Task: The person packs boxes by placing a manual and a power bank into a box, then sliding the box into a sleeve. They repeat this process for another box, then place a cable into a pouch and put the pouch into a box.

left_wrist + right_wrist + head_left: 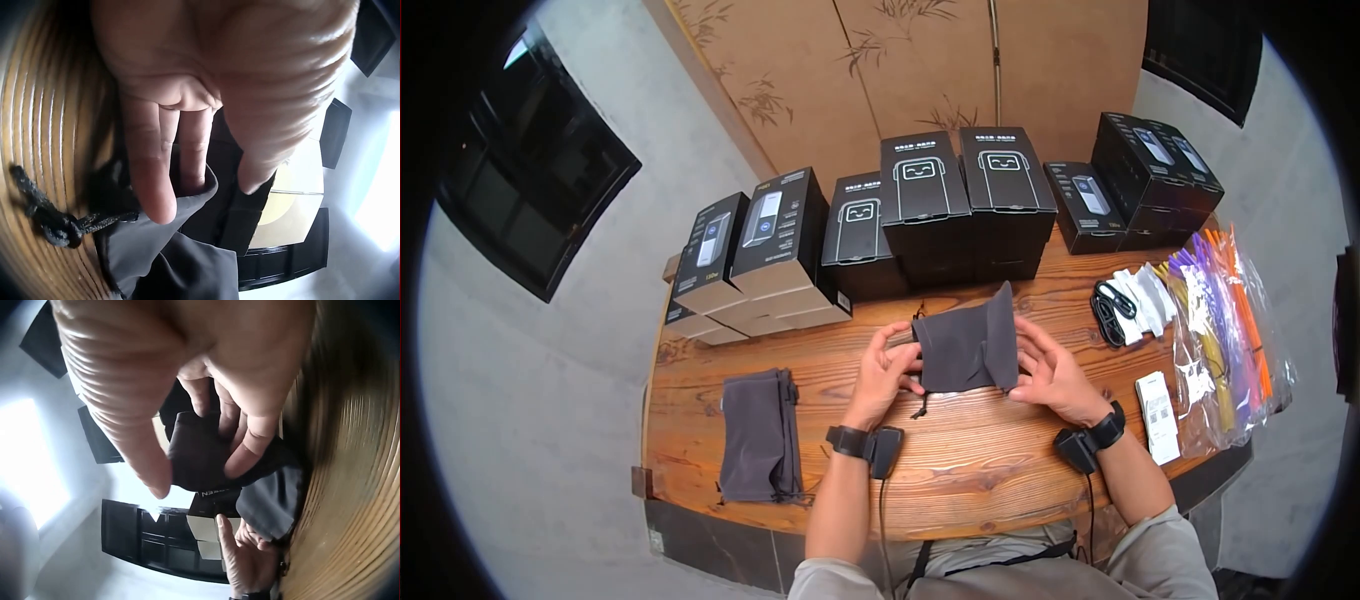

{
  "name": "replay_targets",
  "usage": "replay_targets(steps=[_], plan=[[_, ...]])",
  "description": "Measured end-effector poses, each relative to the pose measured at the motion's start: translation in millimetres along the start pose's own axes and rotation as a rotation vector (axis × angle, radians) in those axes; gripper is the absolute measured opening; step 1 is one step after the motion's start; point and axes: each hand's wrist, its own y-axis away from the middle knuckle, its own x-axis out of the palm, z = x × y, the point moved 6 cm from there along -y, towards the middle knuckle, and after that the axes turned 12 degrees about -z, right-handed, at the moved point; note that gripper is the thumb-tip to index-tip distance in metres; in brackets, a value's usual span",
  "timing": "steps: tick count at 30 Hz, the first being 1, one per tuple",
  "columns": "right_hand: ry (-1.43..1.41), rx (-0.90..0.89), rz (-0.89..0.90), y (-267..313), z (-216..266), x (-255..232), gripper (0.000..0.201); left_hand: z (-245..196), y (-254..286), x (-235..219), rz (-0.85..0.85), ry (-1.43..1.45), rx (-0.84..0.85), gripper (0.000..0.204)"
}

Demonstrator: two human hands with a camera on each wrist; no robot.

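A dark grey drawstring pouch [968, 345] is stretched between the two hands above the wooden table. At its left edge, where the knotted black cord [59, 228] hangs out, my left hand [885, 378] holds the fabric. In the left wrist view one finger lies over the rim, others are partly hidden behind the cloth, and the thumb [253, 175] is apart from it. My right hand [1055, 378] grips the opposite end, fingers bent against the cloth in the right wrist view. A stack of similar grey pouches [760, 435] lies flat at the left.
Black boxes [925, 180] stand stacked along the table's back, with more at the back left [775, 225] and back right [1155, 170]. On the right lie coiled black cables [1111, 314], white cards [1157, 415] and a clear bag [1225, 340] of purple, orange and yellow strips.
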Motion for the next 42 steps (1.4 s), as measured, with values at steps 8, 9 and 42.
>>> replay_targets(steps=[8,9,42], plan=[[0.922,-0.15,0.035,4,1,-2,0.057,7,0,-1,0.06,-0.07,0.086,0.031],[0.951,-0.257,0.013,6,2,0,0.053,10,0,-2,0.078,-0.093,0.077,0.029],[-0.44,0.194,0.019,4,-10,-1,0.05,13,13,10,0.237,-0.39,0.004,0.022]])
